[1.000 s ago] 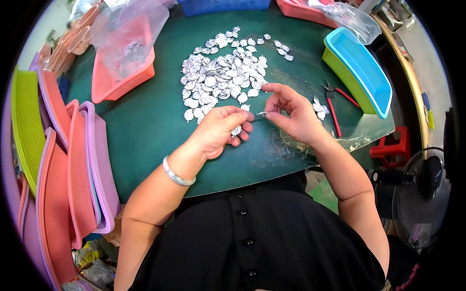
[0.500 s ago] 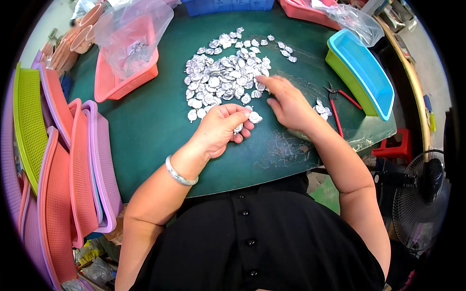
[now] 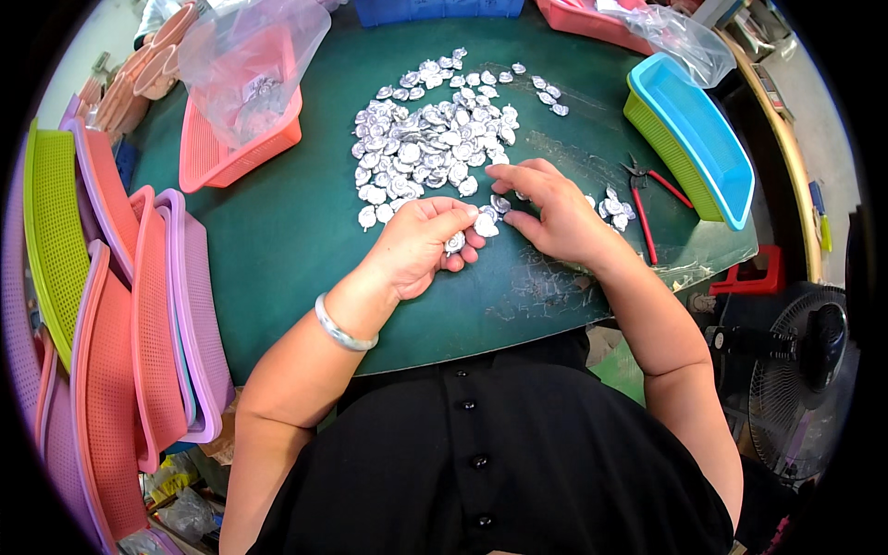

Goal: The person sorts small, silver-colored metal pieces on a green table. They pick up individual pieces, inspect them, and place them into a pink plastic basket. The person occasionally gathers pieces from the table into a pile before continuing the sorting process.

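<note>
My left hand [image 3: 421,245] is closed, its thumb pressing on a silver rose-shaped piece [image 3: 486,225]. Another such piece [image 3: 454,243] shows between its curled fingers. My right hand [image 3: 555,211] is just to the right, its thumb and a finger around one more silver rose-shaped piece [image 3: 500,203], close to the left fingertips. Beyond both hands a broad heap of the same silver pieces [image 3: 425,143] lies on the green tabletop [image 3: 277,268]. The right palm is hidden from view.
Right of my right hand lie a small cluster of silver pieces [image 3: 615,210] and red-handled pliers [image 3: 643,213]. A blue-and-green basket [image 3: 689,139] stands at the right edge. A pink basket [image 3: 208,166] with a plastic bag is at left, near stacked baskets [image 3: 102,370]. A fan [image 3: 800,370] stands lower right.
My right hand has come back from the heap's right edge toward me, bringing a silver piece beside my left fingertips. My left hand has stayed almost still, its grip kept.
</note>
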{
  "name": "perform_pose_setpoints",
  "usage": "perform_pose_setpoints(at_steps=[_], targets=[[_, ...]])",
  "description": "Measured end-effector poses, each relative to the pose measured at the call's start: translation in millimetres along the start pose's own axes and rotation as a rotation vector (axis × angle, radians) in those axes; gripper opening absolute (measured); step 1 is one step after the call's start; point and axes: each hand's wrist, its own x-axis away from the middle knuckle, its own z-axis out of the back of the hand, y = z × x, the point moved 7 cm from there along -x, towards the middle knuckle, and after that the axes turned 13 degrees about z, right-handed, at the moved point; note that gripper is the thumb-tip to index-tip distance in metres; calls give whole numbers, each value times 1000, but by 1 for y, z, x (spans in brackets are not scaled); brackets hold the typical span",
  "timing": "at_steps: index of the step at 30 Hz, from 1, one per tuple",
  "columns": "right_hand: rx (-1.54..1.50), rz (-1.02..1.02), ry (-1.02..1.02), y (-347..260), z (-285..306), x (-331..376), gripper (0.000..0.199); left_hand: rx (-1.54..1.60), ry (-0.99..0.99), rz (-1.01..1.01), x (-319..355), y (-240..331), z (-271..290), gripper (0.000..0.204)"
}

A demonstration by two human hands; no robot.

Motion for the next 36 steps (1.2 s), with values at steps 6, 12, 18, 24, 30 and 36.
perform_pose_setpoints(at_steps=[6,12,18,24,30,36], targets=[[34,11,-1,2,-1,1,47,7,-7,-1,-2,0,1,14],[110,68,53,5,-2,3,46,22,20,18,0,1,0,13],[-346,-167,277,26,2,13,45,46,0,-7,1,2,-1,15],[-763,-389,314,32,-5,15,48,-11,-12,-19,1,2,-4,16],[-799,-420,272,19,-9,9,43,-54,-37,-51,0,0,-5,14],[-493,-231,250,20,-4,12,41,-1,-42,-36,-1,1,-3,11]])
